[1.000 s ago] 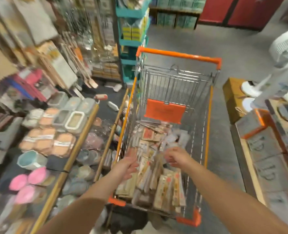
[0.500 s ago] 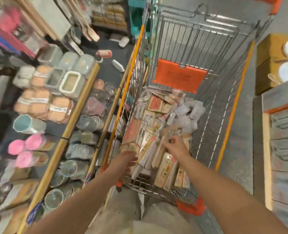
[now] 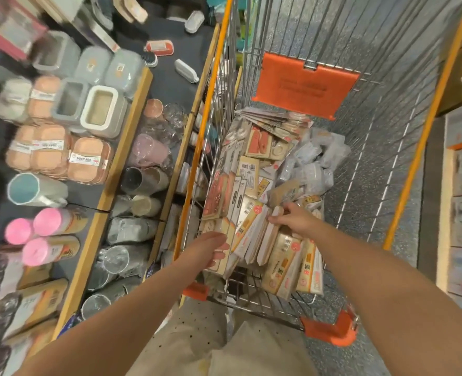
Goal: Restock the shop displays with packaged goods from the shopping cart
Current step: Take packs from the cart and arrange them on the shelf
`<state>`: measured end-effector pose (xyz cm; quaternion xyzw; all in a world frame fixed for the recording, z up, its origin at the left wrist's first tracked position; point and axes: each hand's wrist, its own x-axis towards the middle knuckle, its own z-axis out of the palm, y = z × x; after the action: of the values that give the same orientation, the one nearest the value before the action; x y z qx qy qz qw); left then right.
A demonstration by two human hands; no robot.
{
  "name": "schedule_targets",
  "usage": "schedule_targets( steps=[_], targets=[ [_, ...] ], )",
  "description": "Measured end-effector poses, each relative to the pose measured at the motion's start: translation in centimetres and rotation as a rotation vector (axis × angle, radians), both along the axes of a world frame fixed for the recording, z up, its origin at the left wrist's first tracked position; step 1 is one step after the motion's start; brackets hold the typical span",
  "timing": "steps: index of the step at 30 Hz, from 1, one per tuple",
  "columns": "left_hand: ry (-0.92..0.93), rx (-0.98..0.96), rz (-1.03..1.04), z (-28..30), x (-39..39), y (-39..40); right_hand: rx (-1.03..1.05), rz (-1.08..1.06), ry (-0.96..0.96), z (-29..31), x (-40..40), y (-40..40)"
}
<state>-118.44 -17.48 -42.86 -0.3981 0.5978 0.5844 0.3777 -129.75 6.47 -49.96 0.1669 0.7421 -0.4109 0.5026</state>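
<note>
The display shelves (image 3: 132, 147) run down the person's left side, wooden-edged tiers already carrying soap boxes (image 3: 88, 164), lidded containers (image 3: 99, 109), pink-capped tubes (image 3: 48, 234) and clear cups (image 3: 116, 259); whether any gap there waits for this stock cannot be told, since that side is blurred. Just beside the shelves stands the shopping cart (image 3: 411, 158), a wire basket with orange trim and an orange flap (image 3: 305, 85) on its far wall. Its floor holds a thick heap of packaged goods (image 3: 254, 191): flat carded packs in cream and orange, standing on edge in rough rows near the person, with soft clear bags (image 3: 313, 164) piled toward the far right. Judged from how full that heap is, the restocking is at an early stage or at least far from finished, with most of the load yet to be carried across. Both arms reach into the basket. The left hand (image 3: 210, 248) lies at the near left corner with fingers fairly straight against a carded pack, touching it rather than clearly gripping. The right hand (image 3: 292, 218) is over the middle of the rows, fingers curled and pinching the top edge of one upright pack (image 3: 267, 234), which sits among its neighbours and is not yet lifted clear
</note>
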Motion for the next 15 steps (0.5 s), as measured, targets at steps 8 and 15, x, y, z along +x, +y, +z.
schedule_targets(
  steps=[8, 15],
  targets=[
    [0.021, 0.015, -0.001, 0.6, -1.3, 0.5, -0.027, 0.156, -0.026, -3.1, -0.5, -0.5],
    [0.0, 0.008, -0.011, 0.0, -0.8, 0.2, 0.087, 0.507, -0.059, 0.6, -0.3, -0.5]
  ],
)
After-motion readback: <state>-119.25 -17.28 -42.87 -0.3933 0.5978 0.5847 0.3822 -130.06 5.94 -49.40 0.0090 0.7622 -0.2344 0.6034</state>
